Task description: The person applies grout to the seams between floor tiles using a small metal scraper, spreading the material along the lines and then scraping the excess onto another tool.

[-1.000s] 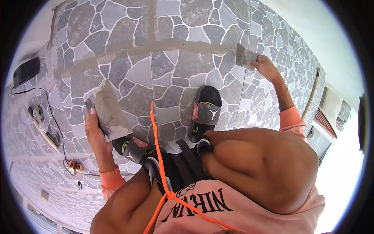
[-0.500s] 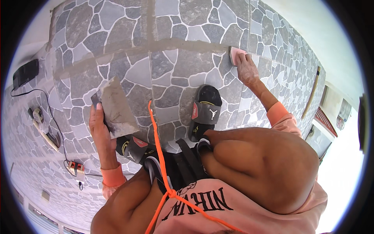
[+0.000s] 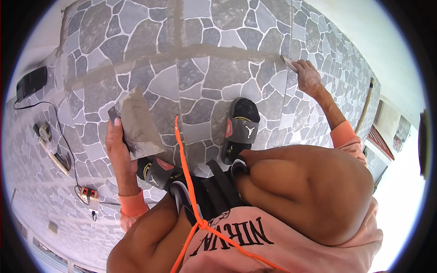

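My left hand (image 3: 119, 148) grips the edge of a flat plate (image 3: 139, 120) coated with grey grout paste, held above the tiles near my left foot. Out to the right, my right hand (image 3: 311, 80) is closed round a small flat spreader (image 3: 290, 64), seen nearly edge-on. Its dark edge is at the right end of a grey grout band (image 3: 214, 50) that runs across the stone-pattern tiles (image 3: 223, 73). A second grey band (image 3: 176, 27) crosses it, leading away from me. Whether the spreader touches the floor I cannot tell.
My sandalled foot (image 3: 243, 120) stands between my hands. An orange cord (image 3: 185, 166) hangs in front of me. At left lie a black case (image 3: 32, 83), a power tool (image 3: 50, 145), a cable and a power strip (image 3: 89, 194). A long wooden strip (image 3: 365, 107) lies at right.
My right hand has moved right and slightly nearer, tilting the spreader from showing its pink face to nearly edge-on. My left hand and the plate have barely moved.
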Tool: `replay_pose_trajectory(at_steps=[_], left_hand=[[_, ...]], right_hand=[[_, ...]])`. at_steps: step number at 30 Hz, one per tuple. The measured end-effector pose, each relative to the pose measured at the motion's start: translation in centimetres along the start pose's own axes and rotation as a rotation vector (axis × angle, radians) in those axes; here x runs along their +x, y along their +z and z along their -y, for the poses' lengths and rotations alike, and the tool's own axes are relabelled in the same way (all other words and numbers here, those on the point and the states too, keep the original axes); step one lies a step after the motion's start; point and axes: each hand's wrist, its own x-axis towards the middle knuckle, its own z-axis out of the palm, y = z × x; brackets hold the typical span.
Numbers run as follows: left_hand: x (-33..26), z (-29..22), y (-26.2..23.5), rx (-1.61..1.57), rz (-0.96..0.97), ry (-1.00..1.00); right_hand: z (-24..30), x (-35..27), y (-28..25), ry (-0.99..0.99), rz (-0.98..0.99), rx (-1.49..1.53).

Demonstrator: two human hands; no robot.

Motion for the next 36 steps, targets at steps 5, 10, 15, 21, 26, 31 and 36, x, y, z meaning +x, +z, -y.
replay_pose_trajectory(at_steps=[5, 10, 15, 21, 26, 31, 36], left_hand=[[0.3, 0.3, 0.7, 0.005, 0.039, 0.002], [0.1, 0.2, -0.1, 0.008, 0.020, 0.014], [0.8, 0.9, 0.8, 0.055, 0.033, 0.009], [1.6, 0.8, 1.9, -0.011, 0.092, -0.008], [2.7, 0.4, 4.1, -0.065, 0.158, -0.051], [2.9, -1.1, 4.7, -0.097, 0.140, -0.086], [3.0, -1.4, 3.9, -0.099, 0.246, -0.066]], right_hand=[[0.8, -0.6, 3.4, -0.038, 0.034, -0.181], [-1.1, 0.5, -1.0, -0.044, 0.028, 0.001], [0.7, 0.9, 1.2, -0.022, -0.105, -0.129], [4.6, 3.7, -7.4, 0.310, 0.256, 0.673], [14.3, 6.3, -12.4, 0.068, 0.159, 0.868], [20.0, 9.3, -14.6, -0.482, -0.200, 0.665], [22.1, 10.5, -15.2, -0.525, -0.107, 0.681]])
